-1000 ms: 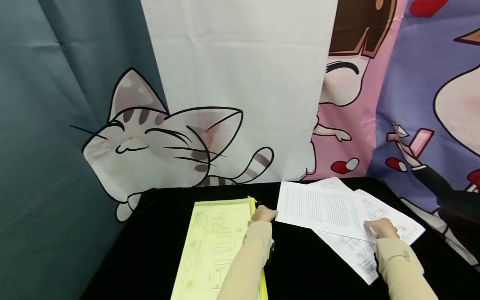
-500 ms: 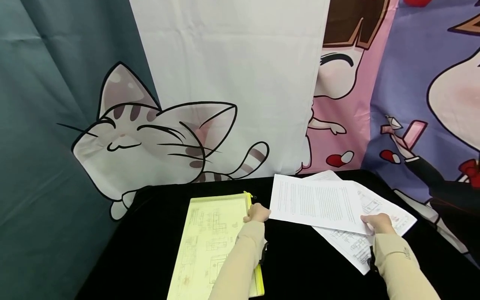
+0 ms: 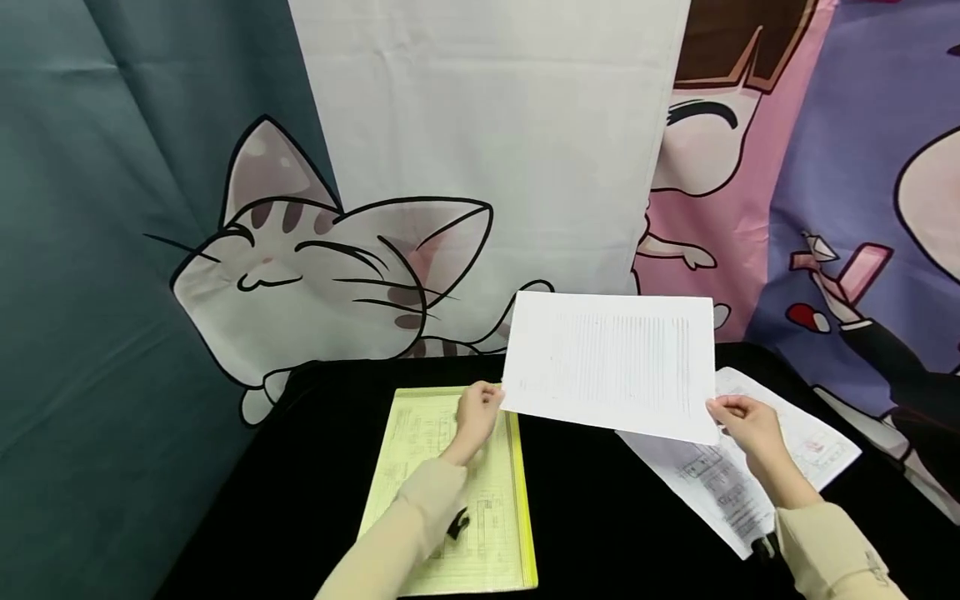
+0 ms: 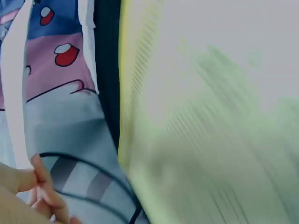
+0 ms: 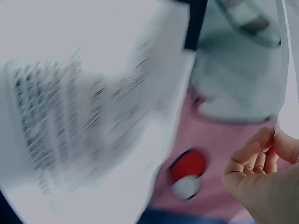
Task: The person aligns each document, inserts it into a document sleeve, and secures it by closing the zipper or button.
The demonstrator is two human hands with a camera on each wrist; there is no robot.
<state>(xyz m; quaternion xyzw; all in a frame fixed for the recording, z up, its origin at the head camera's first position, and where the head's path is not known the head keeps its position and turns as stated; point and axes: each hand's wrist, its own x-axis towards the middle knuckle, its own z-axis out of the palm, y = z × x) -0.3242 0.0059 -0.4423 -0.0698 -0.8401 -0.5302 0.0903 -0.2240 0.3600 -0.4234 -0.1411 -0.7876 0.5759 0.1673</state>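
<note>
Printed sheet (image 3: 611,367) between both hands (image 3: 477,410) (image 3: 753,427)

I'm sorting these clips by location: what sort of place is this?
Probably a makeshift indoor filming or work corner. A creased, cartoon-printed fabric backdrop hangs behind a black-covered table, on which lie a yellow document folder and loose printed sheets.

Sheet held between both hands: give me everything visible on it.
The sheet is white, thin and rectangular, apparently paper, with fine printed lines too small to read. It's raised above the black surface, long side across, fairly flat, printing facing the head camera. The left hand pinches it near its lower left corner; the right hand pinches its right edge, toward the bottom.
</note>
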